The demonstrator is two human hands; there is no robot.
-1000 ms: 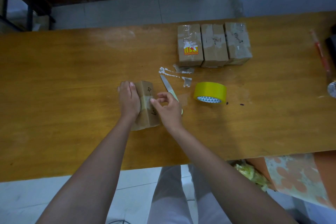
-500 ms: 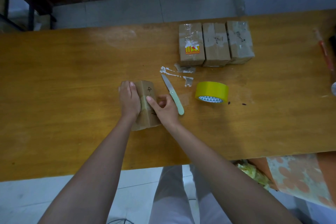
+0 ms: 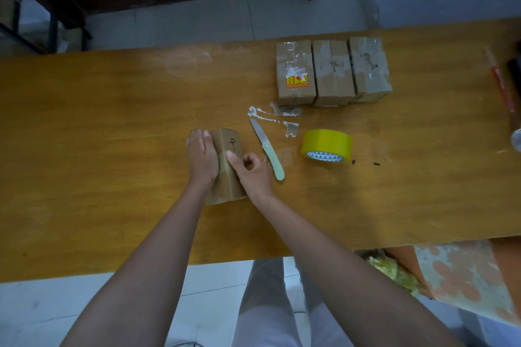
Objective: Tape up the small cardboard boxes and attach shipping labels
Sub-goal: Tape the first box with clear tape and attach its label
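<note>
Now, step: smoothing tape onto the box [image 3: 228, 162], as I judge it.
Box: on the table [image 3: 98, 149], near its front edge, between both hands, well apart from the three done boxes [image 3: 332, 72].
Left hand [image 3: 201, 159]: fingers straight and together, pressed flat on the box's left face.
Right hand [image 3: 251, 175]: thumb pressing the top, other fingers loosely curled, holding nothing.
Change: a second ago the right fingers pinched at the box's right side; the thumb has since moved across the top.
Meaning: strip looks seated; label likely next.
Knife [image 3: 267, 149], tape roll [image 3: 327, 146]: idle, just right of the box.
</note>
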